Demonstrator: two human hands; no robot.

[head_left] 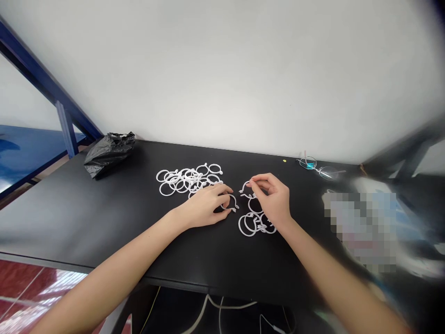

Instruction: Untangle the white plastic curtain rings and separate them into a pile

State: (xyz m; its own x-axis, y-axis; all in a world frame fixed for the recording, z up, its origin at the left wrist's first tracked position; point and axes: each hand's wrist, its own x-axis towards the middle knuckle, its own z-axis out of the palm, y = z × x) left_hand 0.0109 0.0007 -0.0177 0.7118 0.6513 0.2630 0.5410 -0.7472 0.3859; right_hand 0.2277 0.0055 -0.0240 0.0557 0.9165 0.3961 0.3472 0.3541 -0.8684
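Right hand (pixel 274 194) is pinching one ring (pixel 244 185); left hand (pixel 207 204) is resting half-curled round another ring (pixel 235 201) (grip unclear); crowding is possibly inviting snags

White wall (pixel 222 69), black table (pixel 100 213), red floor (pixel 21 278)

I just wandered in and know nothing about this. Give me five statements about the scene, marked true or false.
1. The right hand pinches a white ring. True.
2. The left hand is on a bag. False: the left hand has its fingers at another ring.
3. A black plastic bag lies on the table. True.
4. All the rings form one pile. False: there is a larger group and a smaller group.
5. The eyeglasses lie left of both hands. False: the eyeglasses lie to the right, near the wall.
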